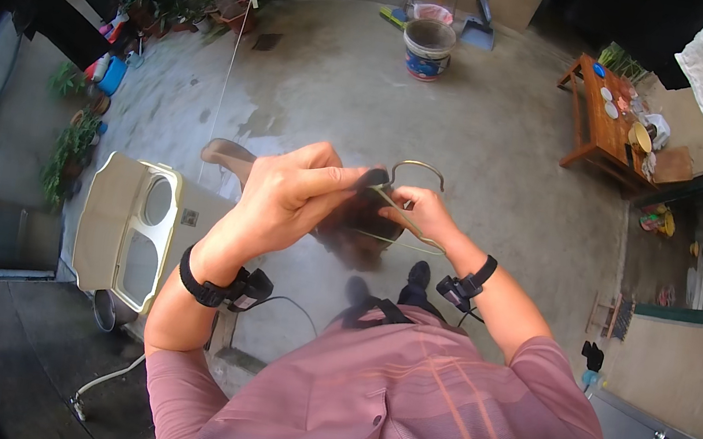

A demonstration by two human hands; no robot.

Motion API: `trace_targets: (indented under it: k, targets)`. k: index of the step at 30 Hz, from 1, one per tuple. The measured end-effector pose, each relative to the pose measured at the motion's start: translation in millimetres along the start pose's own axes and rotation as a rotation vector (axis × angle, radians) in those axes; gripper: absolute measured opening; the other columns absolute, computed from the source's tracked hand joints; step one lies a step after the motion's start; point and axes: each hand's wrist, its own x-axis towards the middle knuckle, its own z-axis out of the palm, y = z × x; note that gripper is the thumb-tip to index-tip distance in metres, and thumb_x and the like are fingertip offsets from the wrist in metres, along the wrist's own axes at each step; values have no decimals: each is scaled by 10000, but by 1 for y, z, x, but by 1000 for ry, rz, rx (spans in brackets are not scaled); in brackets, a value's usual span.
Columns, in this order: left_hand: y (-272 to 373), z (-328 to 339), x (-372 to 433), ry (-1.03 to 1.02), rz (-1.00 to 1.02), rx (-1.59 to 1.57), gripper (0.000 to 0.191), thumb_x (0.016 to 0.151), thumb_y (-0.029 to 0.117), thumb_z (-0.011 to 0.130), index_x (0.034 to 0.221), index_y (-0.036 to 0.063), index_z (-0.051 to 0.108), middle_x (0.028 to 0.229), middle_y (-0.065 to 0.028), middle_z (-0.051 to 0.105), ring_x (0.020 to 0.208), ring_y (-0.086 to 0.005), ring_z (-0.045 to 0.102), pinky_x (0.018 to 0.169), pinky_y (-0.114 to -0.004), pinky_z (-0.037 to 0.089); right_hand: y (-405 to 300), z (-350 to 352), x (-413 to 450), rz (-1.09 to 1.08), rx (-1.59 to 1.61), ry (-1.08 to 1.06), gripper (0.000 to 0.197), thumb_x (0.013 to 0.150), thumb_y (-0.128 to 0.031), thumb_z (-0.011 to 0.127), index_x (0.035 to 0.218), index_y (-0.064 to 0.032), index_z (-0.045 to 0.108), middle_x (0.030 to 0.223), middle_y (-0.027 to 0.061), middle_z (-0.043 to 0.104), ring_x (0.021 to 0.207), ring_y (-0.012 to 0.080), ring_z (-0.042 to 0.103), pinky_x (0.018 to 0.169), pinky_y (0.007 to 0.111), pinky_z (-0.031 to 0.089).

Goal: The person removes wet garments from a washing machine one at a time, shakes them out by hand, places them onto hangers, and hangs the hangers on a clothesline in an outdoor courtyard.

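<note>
A wire clothes hanger with a brass-coloured hook is before my chest, its hook pointing away from me. My left hand pinches a piece of dark cloth between thumb and fingers, close to the base of the hook. My right hand is at the hanger's right side, with fingers bent near the wire and the dark fabric; whether it grips either is not clear. Blurred dark reddish-brown fabric hangs below and between my hands. Part of the hanger is hidden by the cloth.
A twin-tub washing machine with raised lids stands at left. Ahead is a bucket near a dustpan. A wooden table with bowls and plates is at upper right. A thin line runs down at left. Potted plants line the left wall.
</note>
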Motion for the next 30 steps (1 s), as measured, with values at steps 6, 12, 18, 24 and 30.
trace_targets:
  k: [6, 12, 18, 24, 30]
  targets:
    - [-11, -12, -21, 12, -57, -48, 363, 844, -77, 658, 1181, 47, 714, 787, -75, 555, 701, -202, 566, 639, -290, 464, 10, 1, 0, 158, 573, -187, 273, 997, -174, 577, 1225, -38, 639, 1040, 44, 692, 914, 156, 653, 800, 320, 535]
    - [-48, -26, -46, 130, -197, -83, 314, 900, -43, 630, 1188, 56, 710, 805, -64, 572, 762, -178, 589, 692, -268, 472, 1, -16, -18, 144, 1293, -256, 356, 981, -119, 495, 1303, 16, 565, 1226, 114, 653, 1140, 219, 615, 1006, 391, 483]
    - [-72, -16, -58, 337, -208, -251, 220, 948, -23, 600, 1156, -42, 670, 893, -51, 606, 848, -128, 561, 765, -249, 449, -9, -6, -25, 323, 1182, -82, 284, 946, -108, 547, 1190, 14, 628, 1124, 104, 674, 1042, 226, 645, 939, 397, 520]
    - [-63, -17, -58, 263, -167, -45, 285, 899, -64, 618, 1162, 13, 695, 844, -79, 585, 781, -180, 586, 715, -260, 469, -24, -13, -30, 162, 1022, 227, 189, 941, -97, 561, 1074, -2, 656, 967, 47, 665, 893, 143, 611, 815, 280, 501]
    - [-42, -3, -52, 181, -9, 170, 367, 833, -58, 677, 1145, 129, 732, 760, -59, 587, 624, -225, 602, 552, -317, 486, -37, -15, -29, 115, 1039, 402, 177, 960, -93, 524, 1039, 8, 647, 1015, 54, 684, 933, 154, 638, 879, 306, 506]
